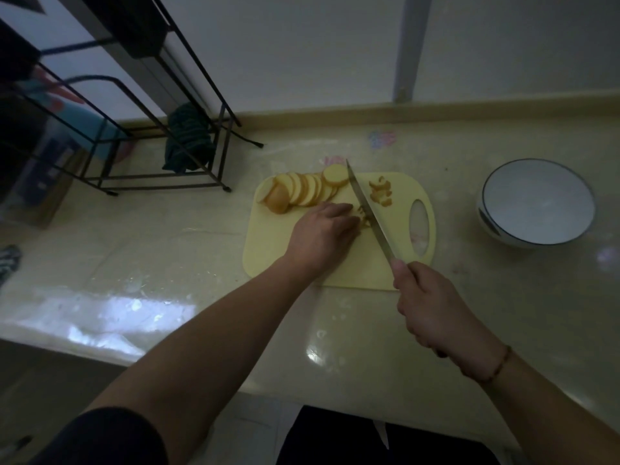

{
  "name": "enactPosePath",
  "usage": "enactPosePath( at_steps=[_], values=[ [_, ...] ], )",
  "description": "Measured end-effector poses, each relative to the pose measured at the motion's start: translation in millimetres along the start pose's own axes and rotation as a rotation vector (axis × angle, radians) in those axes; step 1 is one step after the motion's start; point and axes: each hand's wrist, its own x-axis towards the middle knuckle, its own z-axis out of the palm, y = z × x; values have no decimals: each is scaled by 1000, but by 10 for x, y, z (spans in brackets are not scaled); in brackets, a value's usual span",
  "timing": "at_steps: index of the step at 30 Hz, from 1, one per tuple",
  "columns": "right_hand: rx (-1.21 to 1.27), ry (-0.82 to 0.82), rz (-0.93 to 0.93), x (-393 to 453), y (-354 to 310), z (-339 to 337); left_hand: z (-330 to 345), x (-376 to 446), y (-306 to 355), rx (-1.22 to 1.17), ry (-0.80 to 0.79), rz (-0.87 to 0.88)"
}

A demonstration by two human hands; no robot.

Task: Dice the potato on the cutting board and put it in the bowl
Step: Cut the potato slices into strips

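Head view. A yellow cutting board (pixel 268 250) lies on a pale glossy surface (pixel 436 330). Potato slices (pixel 302 191) fan along its far edge; small cut pieces (pixel 380 193) lie near the handle hole. The left hand (pixel 322 234) rests flat, fingers (pixel 342 209) pressed together over a piece at the blade. The right hand (pixel 432 307), fingers wrapped around the handle, holds a knife (pixel 367 209) angled across the board. A white bowl (pixel 536 203) stands well apart on the right. A black wire rack (pixel 161 129) stands far left.

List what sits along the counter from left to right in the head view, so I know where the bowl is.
Black wire rack → dark cloth → potato slices → diced pieces → cutting board's handle hole → white bowl.
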Motion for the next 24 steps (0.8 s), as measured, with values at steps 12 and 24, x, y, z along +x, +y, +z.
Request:
enactPosePath(
  at_steps=[12, 24],
  values=[
    [-11, 7, -21, -84, -55, -1, 2, 80, 6, 44, 16, 71],
    [-41, 10, -27, -153, -57, 28, 24, 117, -40, 16, -12, 94]
  ],
)
